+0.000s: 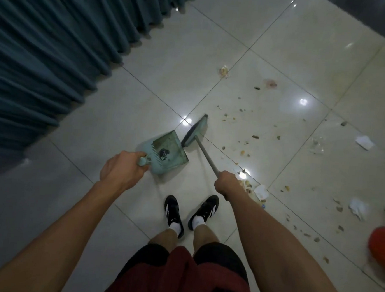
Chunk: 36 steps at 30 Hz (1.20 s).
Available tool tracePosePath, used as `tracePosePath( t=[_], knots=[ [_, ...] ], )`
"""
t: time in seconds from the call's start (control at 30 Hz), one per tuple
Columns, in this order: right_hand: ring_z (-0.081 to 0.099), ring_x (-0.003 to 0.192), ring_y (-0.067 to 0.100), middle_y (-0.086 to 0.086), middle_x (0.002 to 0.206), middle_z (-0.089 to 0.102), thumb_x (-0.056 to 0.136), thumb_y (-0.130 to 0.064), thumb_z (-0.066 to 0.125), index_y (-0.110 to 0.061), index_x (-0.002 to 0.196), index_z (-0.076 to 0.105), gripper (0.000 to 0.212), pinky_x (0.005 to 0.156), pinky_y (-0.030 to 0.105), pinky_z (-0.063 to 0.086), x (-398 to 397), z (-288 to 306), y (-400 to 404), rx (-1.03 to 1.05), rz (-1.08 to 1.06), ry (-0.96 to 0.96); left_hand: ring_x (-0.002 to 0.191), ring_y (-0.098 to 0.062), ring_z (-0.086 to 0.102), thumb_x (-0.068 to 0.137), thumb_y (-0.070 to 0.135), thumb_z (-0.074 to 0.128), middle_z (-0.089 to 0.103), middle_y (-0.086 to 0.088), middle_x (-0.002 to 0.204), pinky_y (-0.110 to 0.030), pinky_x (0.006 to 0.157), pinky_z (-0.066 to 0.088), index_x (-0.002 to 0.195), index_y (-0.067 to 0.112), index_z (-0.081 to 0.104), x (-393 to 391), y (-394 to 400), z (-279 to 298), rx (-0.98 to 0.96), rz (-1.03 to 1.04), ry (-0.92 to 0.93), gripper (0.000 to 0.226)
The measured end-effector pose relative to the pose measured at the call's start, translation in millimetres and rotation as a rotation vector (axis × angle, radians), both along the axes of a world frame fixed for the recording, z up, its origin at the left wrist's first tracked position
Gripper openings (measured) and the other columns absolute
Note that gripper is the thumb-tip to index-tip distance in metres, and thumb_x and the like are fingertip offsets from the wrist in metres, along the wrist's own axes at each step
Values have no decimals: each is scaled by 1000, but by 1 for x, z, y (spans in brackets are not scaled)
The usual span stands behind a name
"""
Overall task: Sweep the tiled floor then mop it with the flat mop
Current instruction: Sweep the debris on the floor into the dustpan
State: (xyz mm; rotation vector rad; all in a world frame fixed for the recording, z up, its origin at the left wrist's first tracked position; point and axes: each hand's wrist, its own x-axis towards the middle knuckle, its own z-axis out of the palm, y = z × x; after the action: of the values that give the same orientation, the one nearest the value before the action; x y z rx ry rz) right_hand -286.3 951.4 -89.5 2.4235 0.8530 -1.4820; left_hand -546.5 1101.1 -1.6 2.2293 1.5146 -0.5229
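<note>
Glossy cream floor tiles (pixel 284 49) fill the view, with a pleated teal curtain (pixel 45 55) hanging along one side. Crumbs and small stones (pixel 244 135) lie scattered beyond and to the outer side of the right hand, with torn scraps of paper (pixel 365 142) farther out that way, so the sweeping is plainly unfinished, and no flat mop is in view.

At the left hand (pixel 121 170) the grip is curled tight round the short handle of a pale green dustpan (pixel 167 151). The pan points away from the hand, its open lip turned toward the brush, ready, I judge, to take what is pushed in. A comb of teeth runs across its back edge, likely for raking bristles clean.

At the right hand (pixel 227 186) the grip is wrapped round the grey shaft of a broom (pixel 196 131). The shaft runs forward and inward from that hand, and the broom head sits just beside the dustpan lip, between the pan and the litter. Gathering the debris probably means reaching the head out past the crumbs first.

A round dark sticker (pixel 163 154) sits inside the pan; its print is too small to read. White stripes mark the black shoes (pixel 203 209), but no brand name is legible.
</note>
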Motion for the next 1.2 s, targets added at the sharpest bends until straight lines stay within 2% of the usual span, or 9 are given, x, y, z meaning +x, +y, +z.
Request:
tracePosePath(
  t=[0.07,0.23,0.37,0.53,0.63,0.73,0.83,1.0,1.2],
  knots=[
    [65,98,31,15,114,62,93,-5,44,-5,130,54,38,72,35,55,18,-1,-18,-7,-23,-5,81,-29,67,91,56,59,71,-2,92,-37,72,58,108,37,67,23,-1,2,-14,-45,10,26],
    [60,114,27,13,128,58,95,-9,47,-7,136,51,42,84,32,50,60,3,-77,-24,-99,-45,76,-26,67,95,49,56,70,-2,90,-34,68,58,110,32,66,80,-10,4,-19,-193,32,25],
    [63,109,25,12,123,62,94,-7,49,-7,134,53,40,77,30,49,84,5,-127,-70,-257,-82,70,-20,66,96,45,56,68,2,82,-30,63,56,101,30,66,125,-22,1,-33,-271,16,19],
    [62,107,24,9,120,62,93,-7,48,-11,127,56,36,73,29,45,100,17,-174,-117,-391,-89,68,-20,64,93,45,57,66,3,77,-34,65,58,89,29,64,183,-36,4,-68,-386,-11,18],
    [60,97,24,10,117,61,92,-7,50,-11,126,55,35,72,31,45,102,24,-187,-114,-443,-100,68,-22,64,89,46,58,65,2,77,-34,66,57,83,30,62,214,-45,7,-78,-442,-2,17],
    [54,86,23,9,110,61,91,-10,51,-10,122,56,31,70,31,44,104,30,-190,-84,-507,-122,68,-22,62,86,43,60,63,4,76,-30,62,50,74,31,58,236,-50,11,-69,-475,-4,18],
    [54,81,23,5,95,54,92,-15,50,-10,119,57,28,69,31,46,105,34,-190,-45,-561,-147,68,-22,61,86,39,59,63,3,76,-29,61,49,73,30,58,249,-47,17,-49,-505,-7,16],
    [65,98,27,11,113,64,93,-21,51,-9,122,59,32,80,34,55,109,43,-176,46,-622,-147,67,-22,61,88,37,56,63,2,75,-31,61,52,75,28,59,255,-27,28,-34,-505,-14,16],
    [67,92,29,13,111,64,91,-14,47,-6,124,58,36,77,39,61,122,53,-106,87,-625,-150,62,-17,60,90,39,55,63,4,71,-28,55,47,76,28,61,235,28,32,-21,-435,-42,19]
  ],
)
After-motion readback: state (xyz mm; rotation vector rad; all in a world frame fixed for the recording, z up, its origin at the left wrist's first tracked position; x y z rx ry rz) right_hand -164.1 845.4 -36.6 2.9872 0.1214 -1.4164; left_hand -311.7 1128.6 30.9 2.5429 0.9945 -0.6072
